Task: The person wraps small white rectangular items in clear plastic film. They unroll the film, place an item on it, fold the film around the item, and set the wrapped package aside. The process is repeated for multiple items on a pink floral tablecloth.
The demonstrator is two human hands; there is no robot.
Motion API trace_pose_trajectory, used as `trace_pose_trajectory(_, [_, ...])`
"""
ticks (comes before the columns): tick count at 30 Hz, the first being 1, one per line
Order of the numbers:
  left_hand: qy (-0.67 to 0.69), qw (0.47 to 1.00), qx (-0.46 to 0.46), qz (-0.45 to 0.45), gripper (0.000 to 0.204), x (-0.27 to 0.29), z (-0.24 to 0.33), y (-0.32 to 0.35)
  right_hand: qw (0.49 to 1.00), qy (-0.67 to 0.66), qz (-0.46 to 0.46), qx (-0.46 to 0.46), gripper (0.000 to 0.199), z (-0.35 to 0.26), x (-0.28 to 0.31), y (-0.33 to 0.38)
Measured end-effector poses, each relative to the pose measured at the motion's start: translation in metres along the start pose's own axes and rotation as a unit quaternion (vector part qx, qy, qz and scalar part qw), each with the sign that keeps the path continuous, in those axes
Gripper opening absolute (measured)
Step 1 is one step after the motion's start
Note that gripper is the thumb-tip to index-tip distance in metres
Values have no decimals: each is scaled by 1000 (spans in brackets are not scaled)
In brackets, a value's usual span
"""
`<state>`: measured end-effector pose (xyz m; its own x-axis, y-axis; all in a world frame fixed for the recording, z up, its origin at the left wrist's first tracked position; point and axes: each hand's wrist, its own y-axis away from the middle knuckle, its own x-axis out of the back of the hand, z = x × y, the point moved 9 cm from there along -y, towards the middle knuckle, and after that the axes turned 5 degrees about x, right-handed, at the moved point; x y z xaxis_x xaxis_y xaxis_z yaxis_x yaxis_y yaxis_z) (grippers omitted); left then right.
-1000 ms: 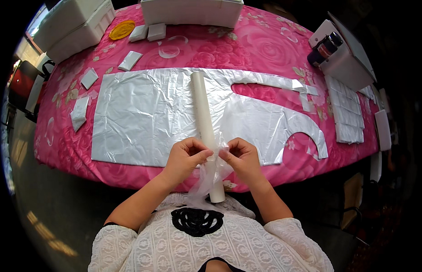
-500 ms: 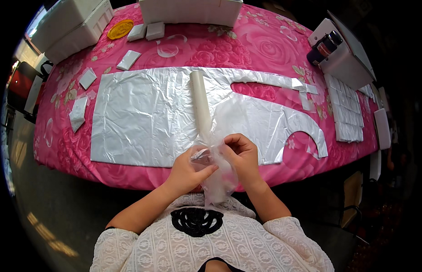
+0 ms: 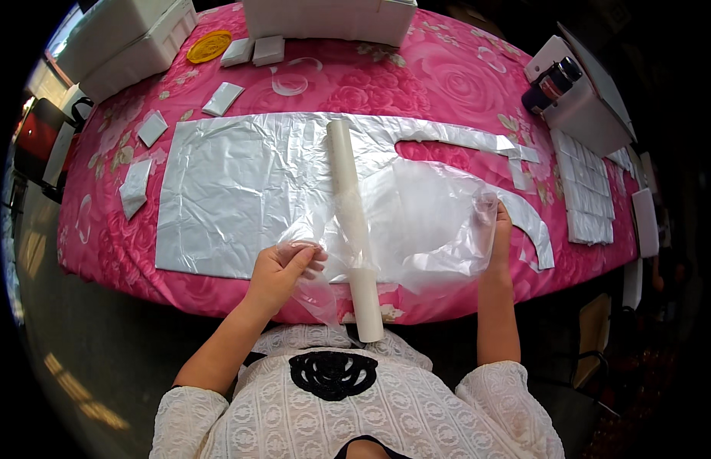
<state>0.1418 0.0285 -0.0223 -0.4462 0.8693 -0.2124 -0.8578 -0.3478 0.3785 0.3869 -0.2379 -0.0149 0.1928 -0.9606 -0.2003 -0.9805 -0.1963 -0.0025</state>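
A thin, clear plastic film [image 3: 436, 222] is spread between my hands. On its left side, my left hand [image 3: 280, 269] pinches a gathered edge with closed fingers. My right hand [image 3: 501, 233] grips the opposite edge, its fingers partly hidden by the film. Under the film lies a pale tube [image 3: 365, 310], pointing away from me, its near end jutting past the table edge. Flat beneath the tube is a whitish-silver, wrinkled plastic sheet [image 3: 218, 203], shaped like an apron with curved cut-outs at its right end.
A pink floral cloth [image 3: 447, 76] covers the table. White foam boxes [image 3: 329, 19] stand at the back, near a yellow dish [image 3: 209, 47]. Small folded white packets [image 3: 223, 99] lie along the left. At right are a dark flask [image 3: 552, 84], a white box and stacked folded plastic [image 3: 583, 187].
My hands have moved apart, the right one far to the right and the left one slightly left. The bunched film is now spread wide, showing more of the tube's near end.
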Motion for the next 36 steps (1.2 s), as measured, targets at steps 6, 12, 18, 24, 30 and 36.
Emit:
trace_pose_trajectory(6, [-20, 999, 18, 32, 20, 25, -14, -2, 784, 422, 272, 365, 26, -123, 75, 26])
trace_pose_trajectory(12, [-27, 998, 38, 40, 19, 20, -23, -8, 822, 463, -255, 210, 26, -35, -116, 120])
trace_pose_trajectory(18, [-58, 998, -4, 14, 18, 17, -3, -16, 757, 561, -333, -15, 52, 20, -120, 142])
trace_pose_trajectory(24, [-35, 996, 41, 72, 15, 48, -27, -12, 680, 613, -402, -7, 58, 28, -149, 159])
trace_pose_trajectory(30, [-74, 993, 37, 86, 13, 62, -13, -6, 736, 572, -356, -63, 58, 33, -134, 144])
trace_pose_trajectory(36, [-65, 984, -13, 167, 11, 132, -4, -8, 766, 556, -317, -59, 59, 27, -111, 142])
